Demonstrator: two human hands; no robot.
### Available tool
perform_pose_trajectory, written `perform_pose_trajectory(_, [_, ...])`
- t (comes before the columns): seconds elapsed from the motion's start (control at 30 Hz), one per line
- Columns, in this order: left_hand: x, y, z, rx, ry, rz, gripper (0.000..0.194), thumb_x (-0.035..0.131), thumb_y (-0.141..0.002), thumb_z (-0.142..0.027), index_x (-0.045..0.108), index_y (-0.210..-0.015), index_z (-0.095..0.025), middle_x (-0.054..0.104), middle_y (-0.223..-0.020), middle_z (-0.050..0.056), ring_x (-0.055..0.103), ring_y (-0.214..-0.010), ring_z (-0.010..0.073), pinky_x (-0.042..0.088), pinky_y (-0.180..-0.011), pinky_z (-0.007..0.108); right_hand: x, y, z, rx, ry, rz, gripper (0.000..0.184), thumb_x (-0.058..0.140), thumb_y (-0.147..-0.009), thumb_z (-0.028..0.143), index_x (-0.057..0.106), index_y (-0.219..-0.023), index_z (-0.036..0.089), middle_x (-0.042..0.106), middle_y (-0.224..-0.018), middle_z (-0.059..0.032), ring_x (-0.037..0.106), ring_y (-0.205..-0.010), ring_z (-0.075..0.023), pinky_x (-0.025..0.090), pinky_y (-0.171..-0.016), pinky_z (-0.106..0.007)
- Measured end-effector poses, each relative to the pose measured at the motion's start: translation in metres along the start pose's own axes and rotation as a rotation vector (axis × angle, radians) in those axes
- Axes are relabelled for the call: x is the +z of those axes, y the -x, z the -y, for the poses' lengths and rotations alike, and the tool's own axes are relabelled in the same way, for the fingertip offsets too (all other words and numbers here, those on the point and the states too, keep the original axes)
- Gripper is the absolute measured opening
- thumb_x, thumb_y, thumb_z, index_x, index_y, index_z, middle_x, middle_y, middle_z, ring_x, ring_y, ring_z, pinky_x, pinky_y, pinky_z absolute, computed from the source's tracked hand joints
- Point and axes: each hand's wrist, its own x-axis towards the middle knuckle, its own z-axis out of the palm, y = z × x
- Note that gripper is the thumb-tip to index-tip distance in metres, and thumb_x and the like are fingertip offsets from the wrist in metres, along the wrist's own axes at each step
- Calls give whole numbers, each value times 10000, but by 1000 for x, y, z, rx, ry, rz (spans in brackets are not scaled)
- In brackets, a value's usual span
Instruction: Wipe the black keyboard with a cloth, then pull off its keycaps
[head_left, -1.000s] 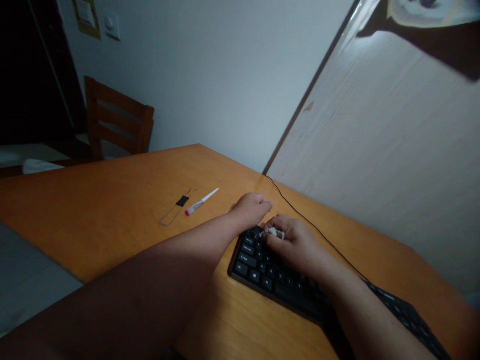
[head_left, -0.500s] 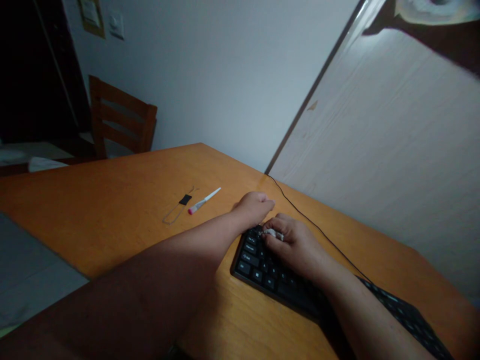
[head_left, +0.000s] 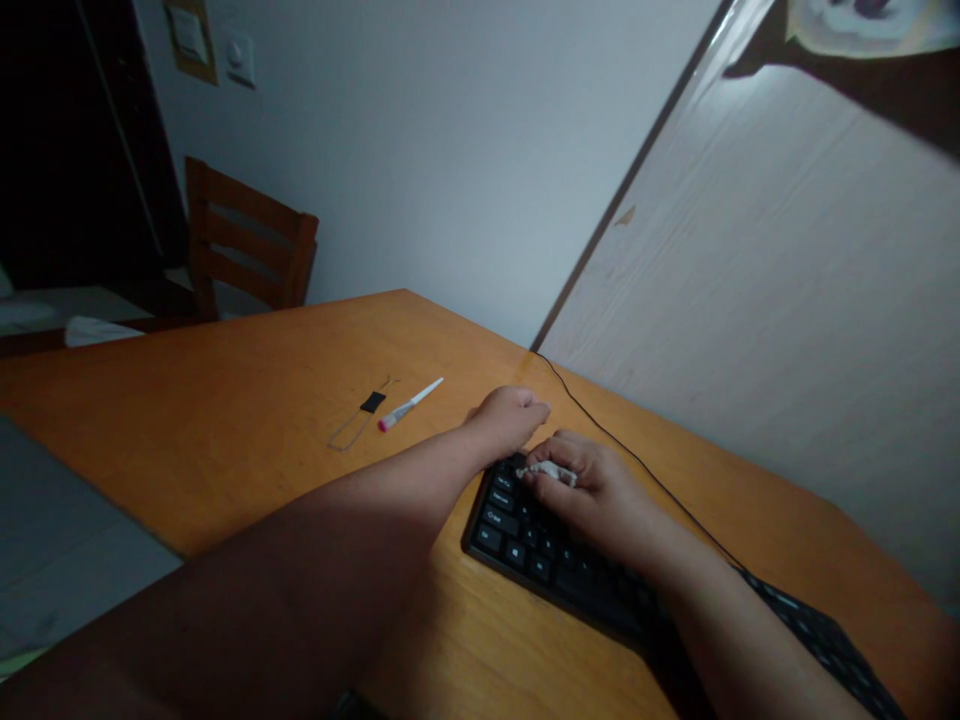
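Right hand [head_left: 592, 490]: fingers closed on a small white wad [head_left: 553, 470], seemingly cloth or tissue, pressed to the top-left keys of the black keyboard [head_left: 540, 540], centre of the frame.

Left hand [head_left: 510, 415]: curled into a loose fist just left of and above the wad, at the keyboard's far corner, apparently steadying it; no object seen inside, and whether it touches the keyboard or the bench cannot be told.

Handling note: the wiping likely goes best with short strokes along the key rows, light pressure, and the keyboard braced so it does not slide.

Keyboard: runs toward the lower right of the frame; its black cable [head_left: 600, 425] leads to the wall corner above.

Bench [head_left: 247, 420]: orange wood. Left of centre lie a white pen-like tool with a pink tip [head_left: 409, 405] and, just beside it, a wire loop with a black tab [head_left: 360, 420].

Upper left: wooden chair [head_left: 251, 250].

Obscured: dim light; key legends unreadable; the right forearm covers the keyboard's middle, the frame edge cuts its right end; the wad's material is uncertain.
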Motion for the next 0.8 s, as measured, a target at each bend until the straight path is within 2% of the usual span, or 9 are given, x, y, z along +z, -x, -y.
perform_pose_trajectory(0.13, [0,-1,2,1,4,8,321,553,-801,-480,689,-774,-191,594,-630,-8,530,-612,150,403,-545,253,2,-1,11,-27,65,50,79,564,-853,201,639,-853,224,604,-854,-16,557,-753,-156,387,-651,-269])
perform_pose_trajectory(0.27, [-2,0,0,-34,42,10,334,553,-802,-488,696,-802,-187,590,-620,-3,523,-598,148,397,-541,247,2,-2,13,-34,112,84,90,557,-834,162,619,-797,216,586,-808,-8,537,-711,-145,369,-631,-264])
perform_pose_trajectory(0.5, [-5,-1,-4,-99,116,-24,346,556,-796,-496,699,-822,-183,550,-574,-7,509,-573,141,414,-561,240,6,-7,13,-81,104,68,85,561,-845,161,630,-826,208,588,-826,-14,543,-746,-151,372,-642,-265])
perform_pose_trajectory(0.63, [-5,-1,-4,-114,169,-45,354,558,-788,-501,701,-827,-179,533,-561,-11,500,-553,138,410,-548,240,5,-6,15,-103,111,108,96,558,-848,147,631,-830,207,579,-799,-6,540,-730,-144,377,-642,-265])
perform_pose_trajectory(0.8, [-5,-1,-5,-117,193,-45,332,569,-784,-489,697,-800,-182,537,-560,-9,504,-565,140,412,-561,243,7,-7,18,-95,95,84,98,552,-862,161,639,-855,207,602,-878,-18,558,-777,-150,391,-658,-267])
